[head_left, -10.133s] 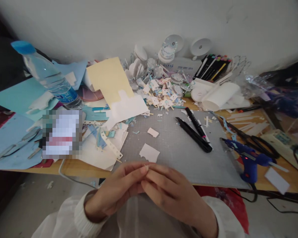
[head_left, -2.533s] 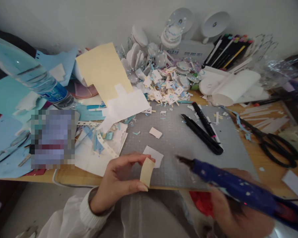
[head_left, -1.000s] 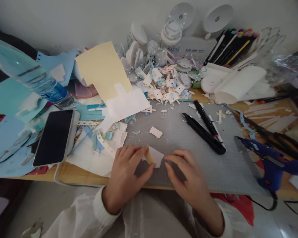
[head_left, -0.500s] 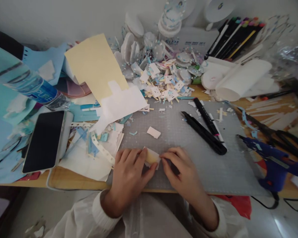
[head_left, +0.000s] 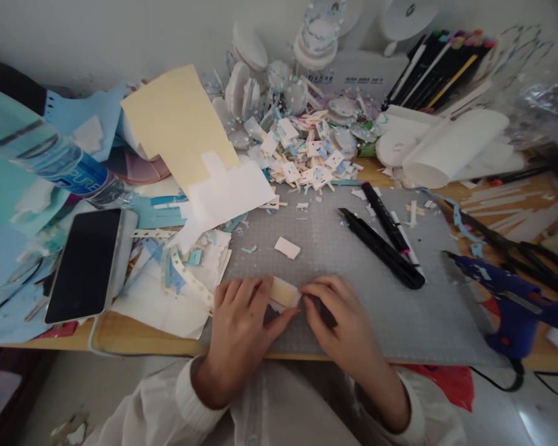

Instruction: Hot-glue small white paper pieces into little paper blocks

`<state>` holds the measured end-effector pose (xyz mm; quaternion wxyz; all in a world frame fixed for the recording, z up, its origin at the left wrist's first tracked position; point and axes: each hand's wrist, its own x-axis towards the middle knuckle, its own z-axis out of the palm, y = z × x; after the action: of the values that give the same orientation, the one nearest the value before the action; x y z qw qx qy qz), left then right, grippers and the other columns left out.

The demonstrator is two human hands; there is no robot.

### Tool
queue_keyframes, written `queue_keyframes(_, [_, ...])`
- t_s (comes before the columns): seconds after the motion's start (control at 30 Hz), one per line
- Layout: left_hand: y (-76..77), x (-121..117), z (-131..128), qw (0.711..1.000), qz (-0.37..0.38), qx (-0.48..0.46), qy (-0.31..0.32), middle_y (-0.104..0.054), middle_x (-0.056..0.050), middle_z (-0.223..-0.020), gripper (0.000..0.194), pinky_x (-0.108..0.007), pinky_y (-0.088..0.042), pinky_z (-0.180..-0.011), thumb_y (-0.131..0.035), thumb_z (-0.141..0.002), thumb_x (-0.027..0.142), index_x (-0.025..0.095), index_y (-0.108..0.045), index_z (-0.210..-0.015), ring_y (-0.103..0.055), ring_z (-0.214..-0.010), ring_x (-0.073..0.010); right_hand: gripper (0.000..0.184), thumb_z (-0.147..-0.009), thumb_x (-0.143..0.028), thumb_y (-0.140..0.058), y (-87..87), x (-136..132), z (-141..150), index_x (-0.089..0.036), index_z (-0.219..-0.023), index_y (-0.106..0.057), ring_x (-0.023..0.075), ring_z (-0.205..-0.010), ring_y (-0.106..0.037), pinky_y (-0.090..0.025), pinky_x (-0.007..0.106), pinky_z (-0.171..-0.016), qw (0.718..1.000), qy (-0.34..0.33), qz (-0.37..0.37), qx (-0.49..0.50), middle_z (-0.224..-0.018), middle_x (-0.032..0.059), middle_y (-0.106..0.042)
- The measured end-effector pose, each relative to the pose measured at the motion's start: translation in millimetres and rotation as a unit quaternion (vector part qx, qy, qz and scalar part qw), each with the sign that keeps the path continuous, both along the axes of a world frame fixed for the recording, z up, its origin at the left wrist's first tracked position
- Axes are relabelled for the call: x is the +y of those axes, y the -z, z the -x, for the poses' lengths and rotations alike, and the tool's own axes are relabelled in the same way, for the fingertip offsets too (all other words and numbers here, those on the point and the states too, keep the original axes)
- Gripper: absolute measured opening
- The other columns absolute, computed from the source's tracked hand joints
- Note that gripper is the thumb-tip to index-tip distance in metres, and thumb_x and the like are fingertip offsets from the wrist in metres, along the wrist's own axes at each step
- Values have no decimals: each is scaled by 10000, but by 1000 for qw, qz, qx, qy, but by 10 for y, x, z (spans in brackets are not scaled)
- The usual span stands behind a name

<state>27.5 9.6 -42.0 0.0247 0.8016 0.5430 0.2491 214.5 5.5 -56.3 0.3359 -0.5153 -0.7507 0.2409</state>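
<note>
A small piece of paper (head_left: pixel 284 293), cream with white edges, is held low over the grey cutting mat (head_left: pixel 367 316). My left hand (head_left: pixel 244 328) grips its left end, with the thumb below and the fingers above. At its right end, the thumb and forefinger of my right hand (head_left: pixel 337 319) pinch the corner. My fingers hide part of the paper. Just beyond it lies a small white paper rectangle (head_left: pixel 287 248), flat on the mat. A black utility knife (head_left: pixel 384 251) rests to the right, beside a black marker (head_left: pixel 385 217).
A blue glue gun (head_left: pixel 511 303) and black scissors (head_left: pixel 534 254) lie at the right. Many small paper figures (head_left: pixel 311 152) are heaped at the back. On the left are a phone (head_left: pixel 86 263), a water bottle (head_left: pixel 60 155), paper scraps and a yellow sheet (head_left: pixel 179 124).
My left thumb has shifted slightly down and right, and more of the cream paper shows between the hands. Both hands keep hold of it.
</note>
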Motion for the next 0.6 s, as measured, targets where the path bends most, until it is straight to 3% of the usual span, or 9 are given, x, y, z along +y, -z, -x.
queue_keyframes(0.1, [-30, -60, 55, 1000, -10, -11, 14, -697, -92, -963, 387, -389, -408, -791, -667, -853, 399, 127, -644, -1126, -600, -855, -248, 203, -919, -143, -492, -44, -30, 5, -146, -1098, -588, 210, -948, -517, -427, 377, -817, 998, -11, -47, -30, -1033, 91, -556])
queue_keyframes(0.23, [-24, -170, 155, 997, -16, -42, 55, -724, -79, -1036, 240, -396, -393, -880, -639, -875, 216, 138, -655, -1101, -606, -937, -232, 356, -927, -164, -450, -124, -48, 38, -130, -1268, -547, 262, -1141, -472, -343, 442, -958, 982, -107, -91, -127, -1266, 87, -572])
queue_keyframes(0.37, [41, -238, 240, 996, -1, -43, 73, -732, -67, -1101, 263, -407, -382, -911, -610, -865, 152, 139, -655, -1125, -604, -1005, -239, 415, -946, -185, -409, -146, -16, 66, -107, -1341, -507, 277, -1293, -386, -267, 466, -1046, 966, -160, -77, -188, -1407, 39, -506])
queue_keyframes(0.6, [84, -232, 262, 997, -7, -49, 65, -740, -56, -1106, 279, -420, -385, -903, -607, -851, 145, 157, -666, -1123, -622, -998, -246, 456, -935, -167, -380, -132, -9, 53, -153, -1379, -483, 251, -1357, -333, -220, 472, -1087, 960, -172, -64, -212, -1438, -15, -471])
